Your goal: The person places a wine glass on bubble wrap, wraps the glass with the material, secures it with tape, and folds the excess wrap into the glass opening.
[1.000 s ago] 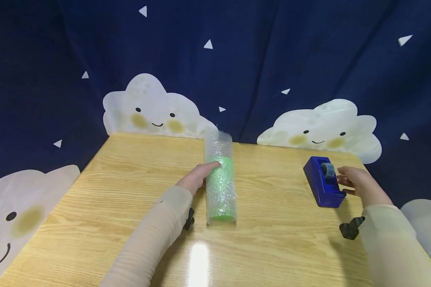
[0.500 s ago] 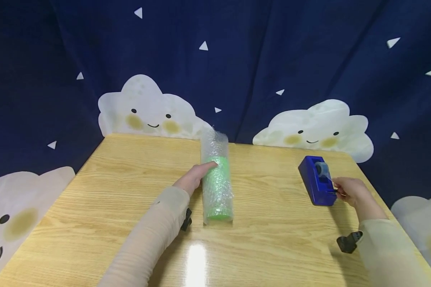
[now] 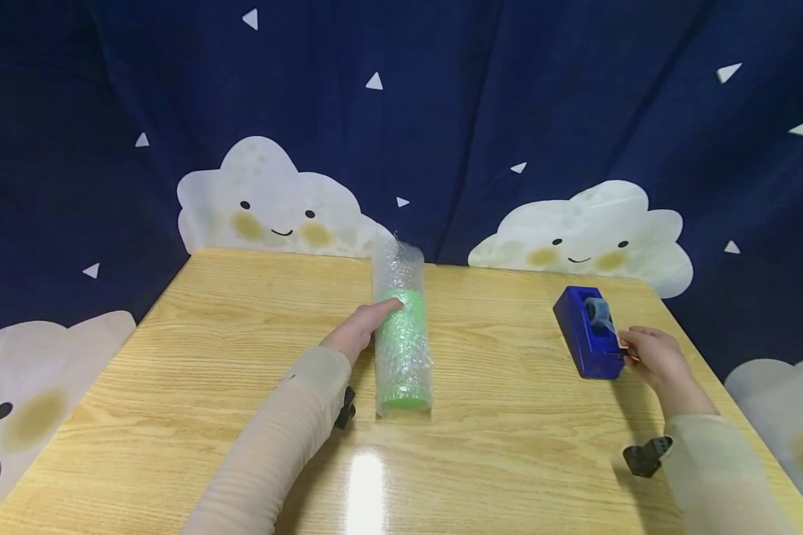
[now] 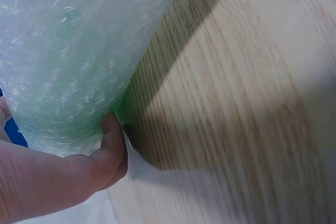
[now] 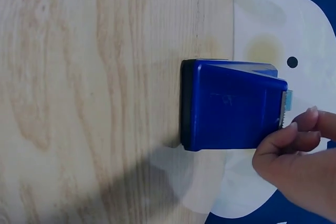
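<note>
A green cylinder in clear bubble wrap [image 3: 404, 342] lies on the wooden table, its length running away from me. My left hand [image 3: 358, 327] grips it from the left, thumb over the top. In the left wrist view, fingers [image 4: 113, 142] curl against the wrap; part of the hand is hidden there. To the right stands a blue tape dispenser [image 3: 582, 334] with a roll of clear tape [image 3: 597, 312]. At its cutting end, my right hand [image 3: 656, 358] pinches the tape's end. The right wrist view shows the toothed cutter [image 5: 283, 109] beside the bent fingers.
The wooden table [image 3: 254, 334] ends at a dark blue curtain [image 3: 348, 104] printed with white clouds. Black wrist cameras hang under both sleeves, the right one [image 3: 645, 455] just above the tabletop.
My right hand has moved from beside the tape roll down to the dispenser's cutting end and taken hold of the tape. The left hand keeps its grip; the view has shifted slightly.
</note>
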### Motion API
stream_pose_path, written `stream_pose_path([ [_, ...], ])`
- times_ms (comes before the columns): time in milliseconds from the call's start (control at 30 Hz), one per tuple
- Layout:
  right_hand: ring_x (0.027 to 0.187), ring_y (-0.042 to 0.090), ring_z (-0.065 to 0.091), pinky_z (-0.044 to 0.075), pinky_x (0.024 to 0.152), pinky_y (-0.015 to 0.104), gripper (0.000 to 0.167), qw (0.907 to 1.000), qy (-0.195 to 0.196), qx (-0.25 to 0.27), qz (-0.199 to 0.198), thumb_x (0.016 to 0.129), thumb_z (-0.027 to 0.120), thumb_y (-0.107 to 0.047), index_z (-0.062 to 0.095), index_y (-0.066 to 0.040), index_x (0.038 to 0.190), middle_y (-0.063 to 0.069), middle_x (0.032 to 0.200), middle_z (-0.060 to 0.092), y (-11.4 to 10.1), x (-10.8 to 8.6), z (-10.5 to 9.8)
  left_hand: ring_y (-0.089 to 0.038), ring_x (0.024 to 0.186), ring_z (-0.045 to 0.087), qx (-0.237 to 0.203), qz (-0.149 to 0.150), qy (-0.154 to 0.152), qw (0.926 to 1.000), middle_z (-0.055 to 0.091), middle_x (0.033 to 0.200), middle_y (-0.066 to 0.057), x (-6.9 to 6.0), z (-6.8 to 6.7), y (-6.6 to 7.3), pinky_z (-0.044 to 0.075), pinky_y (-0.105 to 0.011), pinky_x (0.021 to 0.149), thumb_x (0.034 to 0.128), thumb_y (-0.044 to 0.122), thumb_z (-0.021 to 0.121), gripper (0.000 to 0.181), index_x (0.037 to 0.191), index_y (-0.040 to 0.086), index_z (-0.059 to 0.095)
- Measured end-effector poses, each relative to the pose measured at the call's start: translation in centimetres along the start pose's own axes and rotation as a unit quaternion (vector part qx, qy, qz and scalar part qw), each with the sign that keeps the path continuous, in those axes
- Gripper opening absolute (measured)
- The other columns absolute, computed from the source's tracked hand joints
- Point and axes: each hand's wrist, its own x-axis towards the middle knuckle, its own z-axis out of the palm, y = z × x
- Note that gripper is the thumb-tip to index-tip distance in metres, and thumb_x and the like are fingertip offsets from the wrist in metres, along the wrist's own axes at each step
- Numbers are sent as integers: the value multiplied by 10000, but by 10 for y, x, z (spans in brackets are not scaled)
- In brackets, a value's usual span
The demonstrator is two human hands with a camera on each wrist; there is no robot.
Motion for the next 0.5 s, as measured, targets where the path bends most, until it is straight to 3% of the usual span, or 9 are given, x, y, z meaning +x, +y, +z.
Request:
stream_pose_path([
  [367,627,19,477,459,568,170,131,9981,209,504,-289,925,472,-82,384,-118,1014,-97,719,474,8,-5,2,-303,1344,319,-109,34,-16,9999,270,1496,-176,1,0,0,232,-432,1154,817,414,608,867,1452,-25,214],
  [500,593,35,459,455,550,181,103,9949,208,947,-293,912,445,-26,466,-126,898,-82,671,460,8,-8,1,-302,1331,334,-138,53,-18,9999,280,1490,-177,-1,0,1,239,-430,1150,815,408,613,867,1451,-28,215],
])
